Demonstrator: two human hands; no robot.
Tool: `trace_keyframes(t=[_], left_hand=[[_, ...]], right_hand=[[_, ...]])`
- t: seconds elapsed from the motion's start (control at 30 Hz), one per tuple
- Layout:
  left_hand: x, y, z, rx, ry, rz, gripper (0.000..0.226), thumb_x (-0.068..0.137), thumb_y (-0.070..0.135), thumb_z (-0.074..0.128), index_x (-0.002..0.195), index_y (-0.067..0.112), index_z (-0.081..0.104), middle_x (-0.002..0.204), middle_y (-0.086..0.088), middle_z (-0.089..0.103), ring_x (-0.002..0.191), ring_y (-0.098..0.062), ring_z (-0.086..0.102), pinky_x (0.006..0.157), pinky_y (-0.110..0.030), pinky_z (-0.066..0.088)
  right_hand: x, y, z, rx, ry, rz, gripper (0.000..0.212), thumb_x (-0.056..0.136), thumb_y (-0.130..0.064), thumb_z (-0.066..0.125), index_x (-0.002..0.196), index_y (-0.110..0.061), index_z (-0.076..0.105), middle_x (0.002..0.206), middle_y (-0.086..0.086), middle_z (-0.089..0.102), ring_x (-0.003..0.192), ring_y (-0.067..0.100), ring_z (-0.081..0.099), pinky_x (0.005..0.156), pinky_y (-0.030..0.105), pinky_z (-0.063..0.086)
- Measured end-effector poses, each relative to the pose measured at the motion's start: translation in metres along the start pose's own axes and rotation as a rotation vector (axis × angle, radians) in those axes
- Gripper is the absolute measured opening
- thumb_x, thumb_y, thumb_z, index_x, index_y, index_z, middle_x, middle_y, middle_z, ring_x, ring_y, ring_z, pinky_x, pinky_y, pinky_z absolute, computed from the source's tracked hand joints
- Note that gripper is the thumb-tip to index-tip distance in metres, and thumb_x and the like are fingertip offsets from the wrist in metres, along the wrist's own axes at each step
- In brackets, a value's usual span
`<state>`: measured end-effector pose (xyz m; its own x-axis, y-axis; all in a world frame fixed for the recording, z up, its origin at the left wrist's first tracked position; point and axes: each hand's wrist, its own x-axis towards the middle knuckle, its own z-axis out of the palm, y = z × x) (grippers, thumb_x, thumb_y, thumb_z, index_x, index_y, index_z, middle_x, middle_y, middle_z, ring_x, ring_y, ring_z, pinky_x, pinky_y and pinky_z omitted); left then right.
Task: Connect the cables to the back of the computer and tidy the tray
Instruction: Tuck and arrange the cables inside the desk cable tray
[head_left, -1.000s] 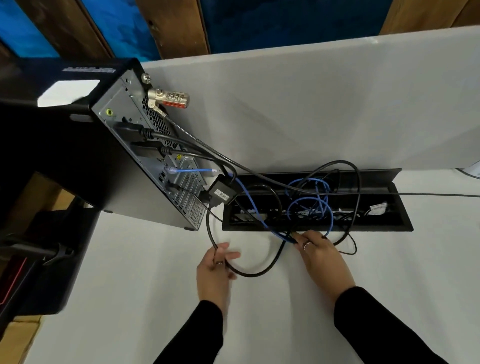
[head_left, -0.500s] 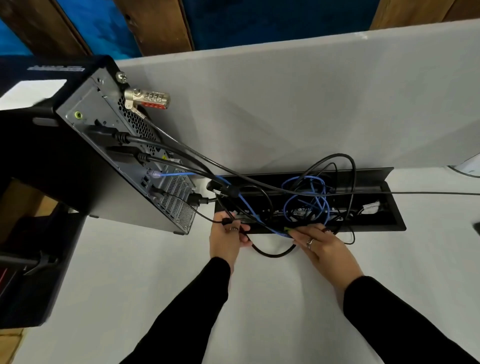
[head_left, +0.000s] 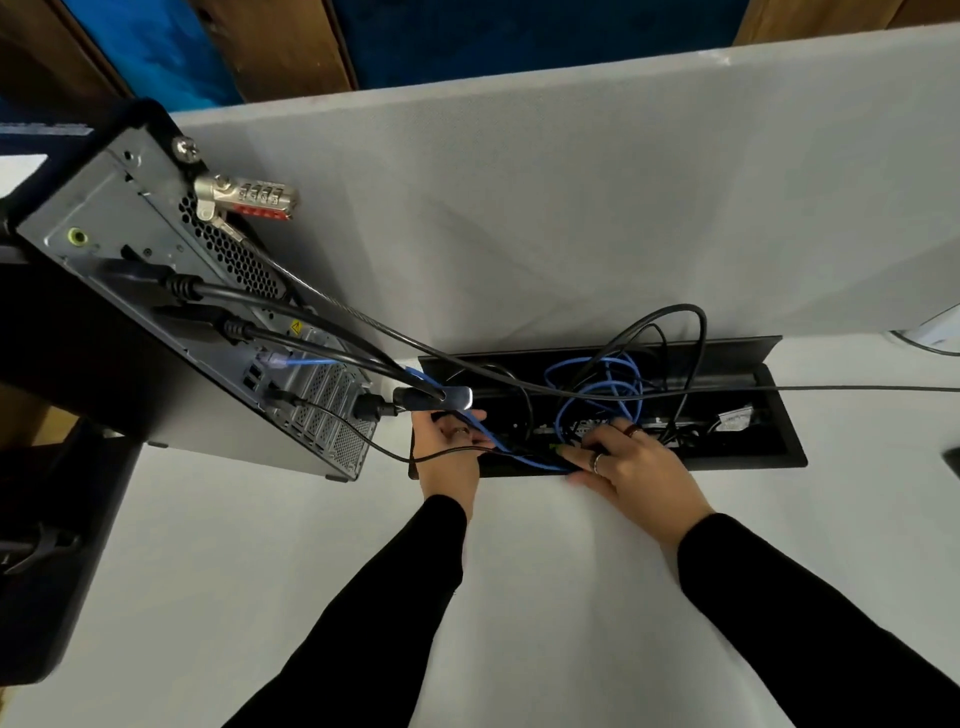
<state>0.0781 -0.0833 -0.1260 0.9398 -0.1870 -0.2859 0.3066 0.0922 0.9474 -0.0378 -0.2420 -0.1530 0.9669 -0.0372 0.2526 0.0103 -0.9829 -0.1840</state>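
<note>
Left hand (head_left: 449, 457) at the 9 o'clock end of the long black recessed cable tray (head_left: 727, 460), fingers curled into the tray mouth around a thin black cable (head_left: 400, 453) and the blue network cable (head_left: 597, 387); exact pinch hidden by the cords. Right hand (head_left: 631, 465) at about 3 o'clock from the left, palm down over the tray's near edge, fingers spread and reaching into the tangle, fingertips lost among the cords, so grip on any cord not readable. Blue network cable coiled in loose loops in the tray's middle, just beyond the right fingers, with one straight run leading toward 10 o'clock up to a port on the grey metal back panel of the black tower computer (head_left: 171, 291). Tray long axis from 9 to 3 o'clock, hinged black lid (head_left: 675, 353) raised along the far edge at 12 o'clock. Thick black cables (head_left: 311, 312) from the computer's back slanting down toward 4 o'clock into the tray's left end, past a blurred silver-tipped black plug (head_left: 434, 397) just above the left fingers. Silver combination cable lock (head_left: 249, 200) fixed near the panel's top, its grey wire crossing over the tray toward 3 o'clock. Computer close beside the tray's 9 o'clock end; grey fabric partition (head_left: 571, 208) right behind at 12 o'clock; bare white desk surface (head_left: 545, 597) at 6 o'clock, between the black sleeves (head_left: 779, 623).
</note>
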Motion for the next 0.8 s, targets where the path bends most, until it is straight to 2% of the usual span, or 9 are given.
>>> trace_keyframes(t=[0.1,0.27,0.33,0.43,0.53,0.63,0.7,0.77,0.8], left_hand=[[0.005,-0.004,0.002,0.01,0.023,0.003,0.027,0.096,-0.008,0.03,0.097,0.014,0.046,0.085,-0.005,0.061,0.075,-0.018,0.061,0.072,-0.036,0.056],[0.012,-0.006,-0.002,0.061,0.018,-0.052,0.034,0.092,-0.014,0.037,0.086,0.016,0.053,0.088,-0.004,0.063,0.079,-0.014,0.062,0.076,-0.023,0.056],[0.015,-0.008,-0.005,0.108,0.009,-0.082,0.034,0.089,-0.017,0.039,0.084,0.014,0.053,0.087,-0.005,0.061,0.08,-0.015,0.061,0.074,-0.021,0.055],[0.019,-0.011,-0.013,0.212,-0.002,-0.101,0.031,0.089,-0.018,0.04,0.094,0.01,0.053,0.09,-0.009,0.058,0.08,-0.017,0.06,0.066,-0.015,0.054],[0.006,-0.01,-0.013,0.325,0.051,-0.058,0.036,0.085,-0.012,0.052,0.116,0.008,0.049,0.105,-0.009,0.062,0.092,-0.017,0.061,0.077,-0.017,0.052],[-0.027,-0.011,0.005,0.12,0.155,-0.007,0.058,0.083,-0.021,0.045,0.126,0.017,0.037,0.108,0.004,0.051,0.087,-0.005,0.057,0.062,-0.007,0.05],[-0.053,-0.019,0.017,0.03,0.229,-0.064,0.059,0.084,-0.02,0.043,0.128,0.017,0.034,0.11,0.004,0.047,0.082,0.004,0.057,0.058,-0.006,0.047],[-0.071,-0.029,0.02,0.143,0.162,-0.01,0.049,0.086,-0.014,0.046,0.121,0.018,0.039,0.107,0.001,0.05,0.079,0.015,0.055,0.072,-0.01,0.05],[-0.073,-0.036,0.017,0.311,0.069,0.139,0.043,0.086,-0.007,0.048,0.119,0.02,0.042,0.11,0.003,0.05,0.089,0.015,0.053,0.085,-0.013,0.047]], right_hand=[[0.006,0.003,-0.005,-0.102,-0.013,-0.001,0.021,0.078,-0.035,0.068,0.096,-0.025,0.073,0.075,0.0,0.066,0.066,0.021,0.061,0.056,0.029,0.052],[0.027,-0.01,-0.001,-0.13,-0.083,0.124,0.029,0.059,-0.03,0.085,0.086,-0.027,0.075,0.063,-0.002,0.067,0.059,0.022,0.065,0.045,0.024,0.047],[0.038,-0.016,-0.004,-0.16,-0.19,0.133,0.026,0.072,-0.032,0.077,0.097,-0.027,0.073,0.074,0.0,0.069,0.071,0.023,0.067,0.051,0.027,0.05],[0.05,-0.015,-0.003,-0.064,-0.404,0.128,0.031,0.097,-0.029,0.04,0.124,-0.027,0.055,0.107,0.006,0.065,0.102,0.027,0.059,0.074,0.036,0.049],[0.061,-0.012,0.001,-0.005,-0.574,0.133,0.035,0.098,-0.019,0.034,0.127,-0.023,0.054,0.116,0.009,0.063,0.105,0.027,0.058,0.082,0.036,0.046],[0.068,-0.011,0.012,0.074,-0.623,0.149,0.033,0.097,-0.012,0.036,0.124,-0.01,0.056,0.121,0.012,0.061,0.108,0.026,0.056,0.08,0.025,0.038],[0.073,-0.012,0.017,0.111,-0.653,0.188,0.03,0.096,-0.01,0.038,0.117,-0.004,0.058,0.117,0.015,0.061,0.103,0.028,0.057,0.075,0.023,0.036],[0.077,-0.014,0.019,0.158,-0.707,0.215,0.028,0.095,-0.007,0.038,0.114,-0.002,0.058,0.116,0.017,0.061,0.095,0.027,0.057,0.079,0.028,0.041],[0.078,-0.014,0.019,0.185,-0.728,0.219,0.028,0.095,-0.006,0.038,0.113,-0.001,0.058,0.116,0.018,0.061,0.092,0.027,0.057,0.082,0.03,0.042]])
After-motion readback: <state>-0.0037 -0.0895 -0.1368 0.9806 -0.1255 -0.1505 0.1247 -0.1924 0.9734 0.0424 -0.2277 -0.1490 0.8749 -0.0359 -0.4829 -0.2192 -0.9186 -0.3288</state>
